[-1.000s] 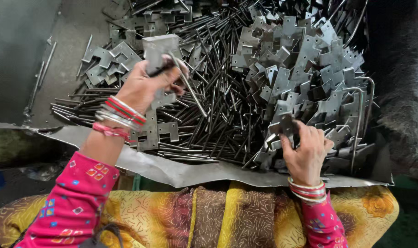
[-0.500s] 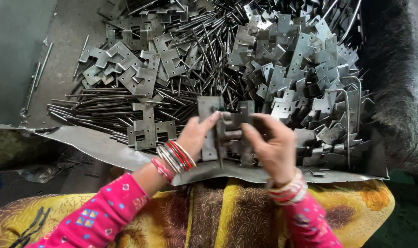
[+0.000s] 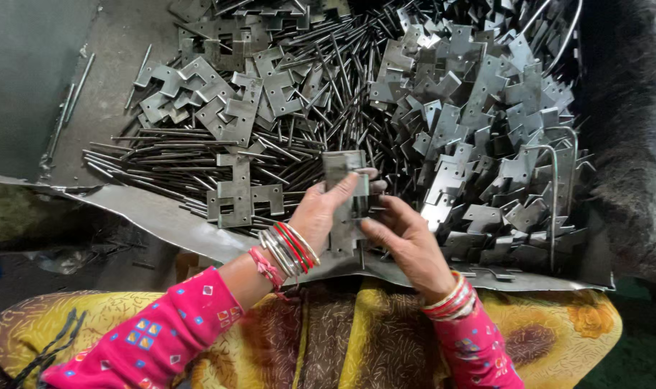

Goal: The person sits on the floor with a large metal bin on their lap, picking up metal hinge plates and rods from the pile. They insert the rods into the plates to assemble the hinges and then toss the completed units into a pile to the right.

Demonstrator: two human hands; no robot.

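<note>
My left hand (image 3: 326, 210) and my right hand (image 3: 407, 241) meet at the front middle of a metal sheet (image 3: 155, 212). Together they grip a grey metal hinge (image 3: 346, 193), held upright between them. The left fingers wrap its upper left leaf, while the right fingers press its lower right side. A thin pin (image 3: 359, 248) sticks out below the hinge. Both wrists wear red and silver bangles, above pink patterned sleeves.
Loose hinge plates (image 3: 479, 122) are heaped to the right and at the back. Several long thin metal pins (image 3: 169, 155) lie spread to the left, with two flat hinges (image 3: 241, 196) on top. A yellow patterned cloth (image 3: 342, 338) covers my lap.
My left hand came down from the upper left with a plate. My right hand rose from the right pile, and both now hold the hinge together at the front middle.
</note>
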